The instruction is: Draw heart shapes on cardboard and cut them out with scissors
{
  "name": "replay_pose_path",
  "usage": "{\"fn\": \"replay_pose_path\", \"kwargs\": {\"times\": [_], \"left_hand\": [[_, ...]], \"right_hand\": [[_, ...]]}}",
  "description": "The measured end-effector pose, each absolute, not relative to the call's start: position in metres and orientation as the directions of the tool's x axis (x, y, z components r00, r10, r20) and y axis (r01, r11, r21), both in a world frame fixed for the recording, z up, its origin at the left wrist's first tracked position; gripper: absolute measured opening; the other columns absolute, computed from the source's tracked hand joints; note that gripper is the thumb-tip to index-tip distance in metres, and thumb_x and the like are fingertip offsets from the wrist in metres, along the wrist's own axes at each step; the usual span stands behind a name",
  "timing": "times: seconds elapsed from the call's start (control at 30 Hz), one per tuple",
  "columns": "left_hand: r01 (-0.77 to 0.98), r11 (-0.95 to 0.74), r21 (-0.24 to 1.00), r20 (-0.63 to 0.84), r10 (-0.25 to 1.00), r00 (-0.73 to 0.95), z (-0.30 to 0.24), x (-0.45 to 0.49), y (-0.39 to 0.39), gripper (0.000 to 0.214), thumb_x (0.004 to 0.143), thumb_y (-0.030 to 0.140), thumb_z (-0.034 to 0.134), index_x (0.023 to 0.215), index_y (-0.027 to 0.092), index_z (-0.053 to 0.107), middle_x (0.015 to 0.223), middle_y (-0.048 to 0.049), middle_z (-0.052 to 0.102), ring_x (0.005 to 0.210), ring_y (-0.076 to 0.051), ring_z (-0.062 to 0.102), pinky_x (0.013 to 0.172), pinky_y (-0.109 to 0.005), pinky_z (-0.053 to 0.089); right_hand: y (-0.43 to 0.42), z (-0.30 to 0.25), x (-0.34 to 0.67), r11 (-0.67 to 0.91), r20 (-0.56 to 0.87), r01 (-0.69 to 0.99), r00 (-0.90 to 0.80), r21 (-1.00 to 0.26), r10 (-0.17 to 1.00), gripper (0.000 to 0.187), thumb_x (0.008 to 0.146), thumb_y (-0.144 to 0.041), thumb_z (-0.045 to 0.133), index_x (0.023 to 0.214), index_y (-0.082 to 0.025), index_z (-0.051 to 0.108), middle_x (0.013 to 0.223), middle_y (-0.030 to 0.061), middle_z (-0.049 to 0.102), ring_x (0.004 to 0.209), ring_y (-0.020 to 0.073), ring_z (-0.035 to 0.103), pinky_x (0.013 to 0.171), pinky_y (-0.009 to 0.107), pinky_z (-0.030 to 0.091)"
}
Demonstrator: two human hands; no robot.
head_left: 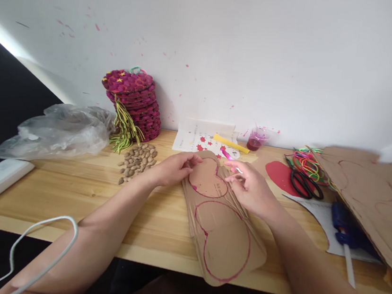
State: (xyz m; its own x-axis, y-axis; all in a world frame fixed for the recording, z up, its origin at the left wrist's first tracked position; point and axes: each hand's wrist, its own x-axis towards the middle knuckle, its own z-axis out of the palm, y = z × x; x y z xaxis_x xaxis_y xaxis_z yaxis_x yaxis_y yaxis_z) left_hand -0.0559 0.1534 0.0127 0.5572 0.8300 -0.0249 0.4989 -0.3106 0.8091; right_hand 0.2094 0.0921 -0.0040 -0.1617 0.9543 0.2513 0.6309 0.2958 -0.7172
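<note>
A brown cardboard piece (222,236) with two red heart outlines lies on the wooden table (69,188), hanging over the near edge. My left hand (175,167) rests on its far left corner, fingers curled and pressing on the cardboard. My right hand (250,184) hovers over its right side, fingers pinched on a thin pale stick (239,170). Several more thin sticks lie along the cardboard's edges.
Behind stand a dark red woven stack (133,103), a pile of seeds (139,159), a plastic bag (62,130), star paper (200,142) and a cup (256,139). On the right are black scissors (302,181), coloured bands (305,160), a blue glue gun (346,227) and large cardboard (372,197).
</note>
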Motion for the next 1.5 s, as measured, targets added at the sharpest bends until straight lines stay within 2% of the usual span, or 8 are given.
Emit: {"fn": "replay_pose_path", "kwargs": {"times": [0.07,0.17,0.3,0.43,0.63,0.83,1.27,1.5], "left_hand": [[0.554,-0.409,0.725,0.009,0.81,0.586,0.012,-0.056,0.153,0.042,0.085,0.016,0.059,0.127,0.018,0.066,0.117,-0.0091,0.069,0.092,-0.02,0.064,0.092,-0.04,0.054],[0.612,-0.47,0.636,0.011,0.798,0.602,0.01,-0.054,0.15,0.05,0.086,0.021,0.067,0.136,0.02,0.065,0.125,-0.0117,0.064,0.098,-0.022,0.064,0.094,-0.04,0.053],[0.644,-0.483,0.594,-0.017,0.792,0.61,0.01,-0.051,0.147,0.059,0.084,0.023,0.077,0.141,0.022,0.064,0.133,-0.0133,0.059,0.106,-0.025,0.062,0.094,-0.039,0.052],[0.661,-0.492,0.567,-0.026,0.791,0.611,0.011,-0.049,0.144,0.062,0.083,0.021,0.079,0.143,0.023,0.063,0.129,-0.0128,0.059,0.113,-0.027,0.059,0.096,-0.039,0.052],[0.67,-0.488,0.559,-0.04,0.791,0.61,0.011,-0.048,0.143,0.061,0.083,0.021,0.077,0.142,0.025,0.062,0.131,-0.0113,0.057,0.112,-0.027,0.06,0.095,-0.038,0.053],[0.671,-0.482,0.564,-0.053,0.789,0.612,0.01,-0.048,0.143,0.061,0.083,0.021,0.076,0.143,0.022,0.061,0.131,-0.0121,0.055,0.102,-0.024,0.063,0.094,-0.039,0.054],[0.665,-0.514,0.542,-0.022,0.782,0.623,0.009,-0.049,0.143,0.062,0.081,0.023,0.079,0.14,0.024,0.062,0.133,-0.0126,0.057,0.12,-0.03,0.06,0.103,-0.044,0.051],[0.675,-0.49,0.552,-0.042,0.792,0.609,0.01,-0.049,0.142,0.065,0.08,0.025,0.08,0.142,0.025,0.061,0.135,-0.0118,0.055,0.114,-0.028,0.062,0.101,-0.043,0.053]], "right_hand": [[0.093,-0.005,0.209,0.304,0.259,0.626,-0.165,-0.718,0.952,0.046,0.089,-0.008,0.056,0.131,-0.025,0.064,0.128,0.0116,0.07,0.108,0.0234,0.075,0.088,0.037,0.063],[0.093,-0.006,0.209,0.318,0.271,0.629,-0.173,-0.71,0.947,0.046,0.089,-0.007,0.054,0.13,-0.024,0.064,0.127,0.0126,0.07,0.107,0.0238,0.075,0.087,0.037,0.064],[0.093,-0.006,0.209,0.325,0.271,0.632,-0.184,-0.703,0.945,0.047,0.089,-0.005,0.053,0.13,-0.024,0.064,0.129,0.0131,0.069,0.106,0.0246,0.076,0.085,0.038,0.064],[0.093,-0.007,0.21,0.333,0.272,0.622,-0.194,-0.708,0.942,0.048,0.089,-0.004,0.051,0.131,-0.024,0.063,0.132,0.013,0.068,0.102,0.0231,0.078,0.087,0.039,0.064],[0.093,-0.008,0.209,0.338,0.265,0.598,-0.211,-0.727,0.941,0.048,0.091,-0.004,0.049,0.132,-0.025,0.063,0.133,0.0121,0.067,0.095,0.0204,0.08,0.09,0.039,0.063],[0.094,-0.01,0.208,0.346,0.259,0.58,-0.23,-0.737,0.938,0.047,0.093,-0.004,0.046,0.133,-0.025,0.061,0.136,0.0129,0.066,0.098,0.0205,0.08,0.094,0.041,0.062],[0.098,-0.013,0.209,0.32,0.23,0.523,-0.231,-0.79,0.945,0.045,0.092,-0.008,0.049,0.131,-0.026,0.062,0.135,0.0103,0.069,0.104,0.0221,0.079,0.101,0.044,0.059],[0.098,-0.013,0.208,0.313,0.222,0.5,-0.235,-0.807,0.946,0.045,0.092,-0.008,0.048,0.131,-0.026,0.061,0.136,0.0098,0.069,0.103,0.0205,0.079,0.102,0.043,0.059]]}}
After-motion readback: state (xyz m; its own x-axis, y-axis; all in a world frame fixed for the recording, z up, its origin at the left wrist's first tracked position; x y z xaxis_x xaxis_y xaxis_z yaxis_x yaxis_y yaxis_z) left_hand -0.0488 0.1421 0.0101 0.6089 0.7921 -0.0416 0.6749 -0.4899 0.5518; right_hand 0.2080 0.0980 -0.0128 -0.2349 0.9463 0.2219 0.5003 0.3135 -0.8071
